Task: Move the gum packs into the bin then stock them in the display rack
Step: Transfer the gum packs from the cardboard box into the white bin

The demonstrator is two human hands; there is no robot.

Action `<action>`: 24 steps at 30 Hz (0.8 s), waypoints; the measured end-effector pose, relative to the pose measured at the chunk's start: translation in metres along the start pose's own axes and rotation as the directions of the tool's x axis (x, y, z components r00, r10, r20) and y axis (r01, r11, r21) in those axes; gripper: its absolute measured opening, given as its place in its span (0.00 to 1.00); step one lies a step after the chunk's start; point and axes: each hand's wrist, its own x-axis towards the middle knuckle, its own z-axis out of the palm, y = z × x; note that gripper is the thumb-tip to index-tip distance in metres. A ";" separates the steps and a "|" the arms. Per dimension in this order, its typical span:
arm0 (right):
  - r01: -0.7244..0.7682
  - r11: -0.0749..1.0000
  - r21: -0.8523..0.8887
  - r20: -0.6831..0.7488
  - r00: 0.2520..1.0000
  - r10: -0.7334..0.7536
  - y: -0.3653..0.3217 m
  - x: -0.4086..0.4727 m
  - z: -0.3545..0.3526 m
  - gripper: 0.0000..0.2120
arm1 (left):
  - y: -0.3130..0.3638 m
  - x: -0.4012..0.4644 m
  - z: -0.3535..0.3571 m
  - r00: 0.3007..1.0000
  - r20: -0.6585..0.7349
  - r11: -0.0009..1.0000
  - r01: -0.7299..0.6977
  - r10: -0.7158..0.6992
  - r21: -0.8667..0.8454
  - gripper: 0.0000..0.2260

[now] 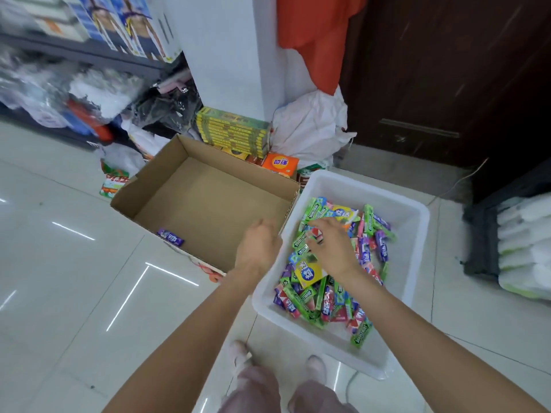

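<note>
Gum packs (pixel 334 263): a loose heap of green, purple, red and yellow packs in the white bin, right of centre of the frame; one purple pack (pixel 170 236) lies alone in the near left corner of the cardboard box.
Bin (pixel 417 222): white plastic tub on the tiled floor, touching the right side of the box.
Cardboard box (pixel 208 198): open, centre of the frame, bare apart from that one pack.
Left hand (pixel 258 245): hangs over the near right edge of the box, knuckles up, fingers loosely curled; no pack shows in it, though the palm is hidden.
Right hand (pixel 331 245): low over the heap in the bin, fingers spread downward among the packs; whether it pinches one I cannot tell.
Handling: by the look of them the packs are light, stiff little slabs in glossy wrap; likely slippery when heaped, so a big handful would probably shed some; a pinch across the long flat faces looks the safest hold.
Stage: the move into the bin looks almost done; the lone purple pack seems to be what remains.
Display rack: not to be made out in this view.
</note>
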 end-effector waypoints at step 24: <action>0.311 0.921 -0.235 0.557 0.819 -0.135 -0.188 0.131 0.223 0.37 | -0.274 0.041 -0.130 0.900 0.087 0.692 0.387 -0.427 -0.609 0.43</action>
